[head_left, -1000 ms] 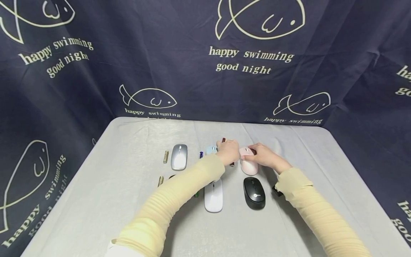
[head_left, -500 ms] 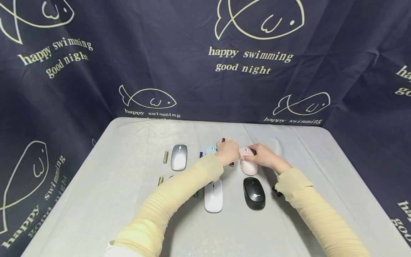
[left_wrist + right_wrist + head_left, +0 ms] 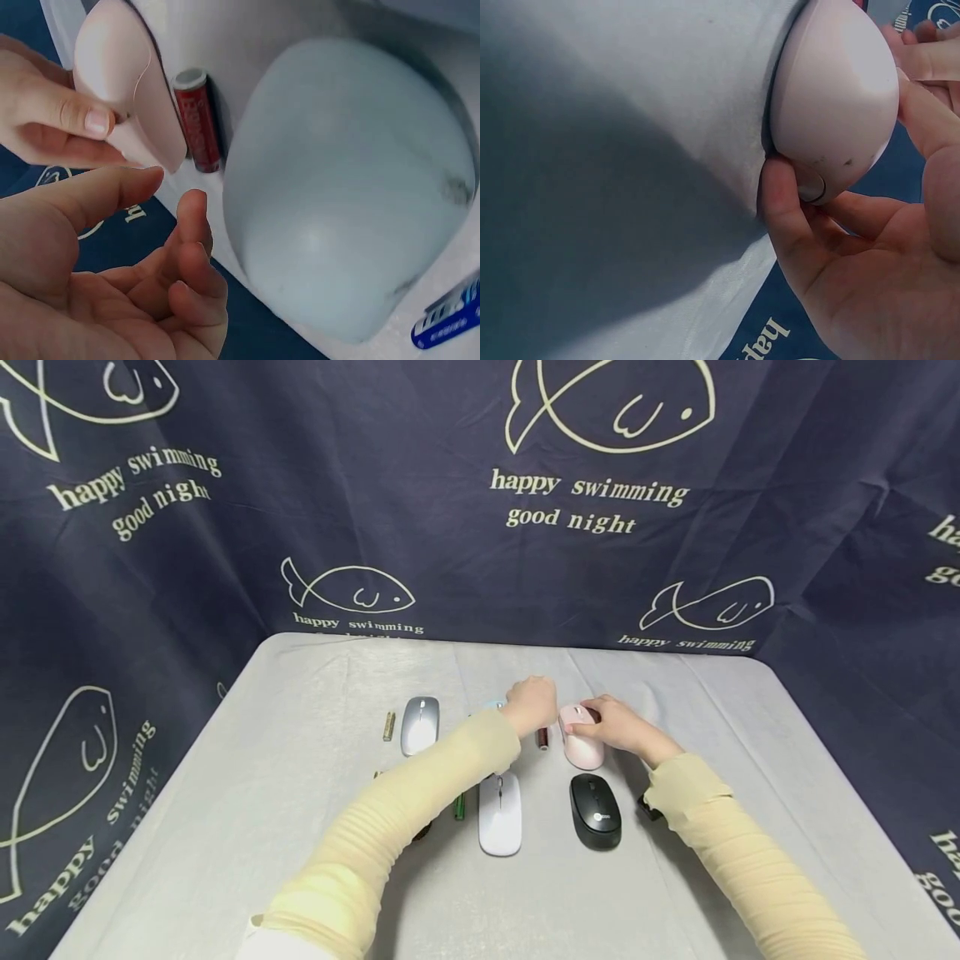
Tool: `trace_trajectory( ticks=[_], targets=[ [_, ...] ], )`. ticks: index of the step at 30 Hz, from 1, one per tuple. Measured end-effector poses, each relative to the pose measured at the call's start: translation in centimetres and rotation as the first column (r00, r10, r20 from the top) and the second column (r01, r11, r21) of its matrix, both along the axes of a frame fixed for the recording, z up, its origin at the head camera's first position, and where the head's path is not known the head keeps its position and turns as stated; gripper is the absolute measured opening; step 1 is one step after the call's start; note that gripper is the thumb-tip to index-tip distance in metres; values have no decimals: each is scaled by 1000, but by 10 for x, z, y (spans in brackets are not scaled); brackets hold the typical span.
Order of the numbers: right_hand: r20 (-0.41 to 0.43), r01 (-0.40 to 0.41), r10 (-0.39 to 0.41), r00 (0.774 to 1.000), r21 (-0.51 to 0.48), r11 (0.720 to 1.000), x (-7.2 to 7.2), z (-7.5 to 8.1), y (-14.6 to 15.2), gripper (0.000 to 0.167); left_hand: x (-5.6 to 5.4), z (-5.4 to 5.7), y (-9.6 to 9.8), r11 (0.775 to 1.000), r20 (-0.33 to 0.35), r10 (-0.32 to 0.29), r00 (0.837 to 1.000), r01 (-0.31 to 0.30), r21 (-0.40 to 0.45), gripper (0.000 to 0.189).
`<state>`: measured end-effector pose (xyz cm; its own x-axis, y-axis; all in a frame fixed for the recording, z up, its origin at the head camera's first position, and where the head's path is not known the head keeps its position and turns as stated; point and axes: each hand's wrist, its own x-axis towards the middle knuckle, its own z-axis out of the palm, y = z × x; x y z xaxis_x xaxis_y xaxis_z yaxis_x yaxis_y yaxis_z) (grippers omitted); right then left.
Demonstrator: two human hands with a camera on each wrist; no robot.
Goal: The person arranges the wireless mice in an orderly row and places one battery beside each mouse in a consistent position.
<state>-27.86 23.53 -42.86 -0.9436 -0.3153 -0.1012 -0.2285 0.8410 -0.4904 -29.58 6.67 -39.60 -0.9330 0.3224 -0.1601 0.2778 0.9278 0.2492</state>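
Observation:
My right hand (image 3: 621, 727) grips a pink computer mouse (image 3: 582, 749) on the table, thumb on one side and fingers on the other, as the right wrist view also shows. Just left of it, my left hand (image 3: 532, 703) hovers with thumb and loosely bent fingers apart; in the left wrist view nothing sits between them. A red battery (image 3: 196, 124) stands out between the pink mouse and a light blue mouse (image 3: 345, 187). Beyond the blue mouse is a blue battery (image 3: 450, 315). In the head view, my left hand and sleeve hide most of the light blue mouse.
Nearer me lie a white mouse (image 3: 499, 818), a black mouse (image 3: 596, 810) and a green battery (image 3: 460, 807). On the left are a grey mouse (image 3: 420, 727) and a gold battery (image 3: 388, 727). A small black object (image 3: 650, 808) shows beside my right sleeve.
My left hand has shifted slightly away from me, uncovering more of the near red battery. The red end seen beyond that hand is out of sight. My right hand keeps its hold.

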Motion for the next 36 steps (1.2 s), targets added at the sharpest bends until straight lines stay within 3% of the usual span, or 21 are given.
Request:
trace_trajectory(
  ticks=[8,16,24,36],
  targets=[
    [5,4,-4,1000,-2,1000,0,0,0,69,-15,9,-5,999,-106,-28,994,24,-34,12],
    [13,5,-5,1000,-1,1000,0,0,1,69,-32,9,-18,983,-177,-166,970,150,-101,19],
    [6,4,-4,1000,-12,1000,0,-2,1,70,-46,-1,-32,954,-155,-288,945,269,-131,30],
    [-19,1,-1,1000,-17,1000,-1,-7,3,68,-55,-18,-43,932,-111,-344,933,324,-163,42]
  ],
)
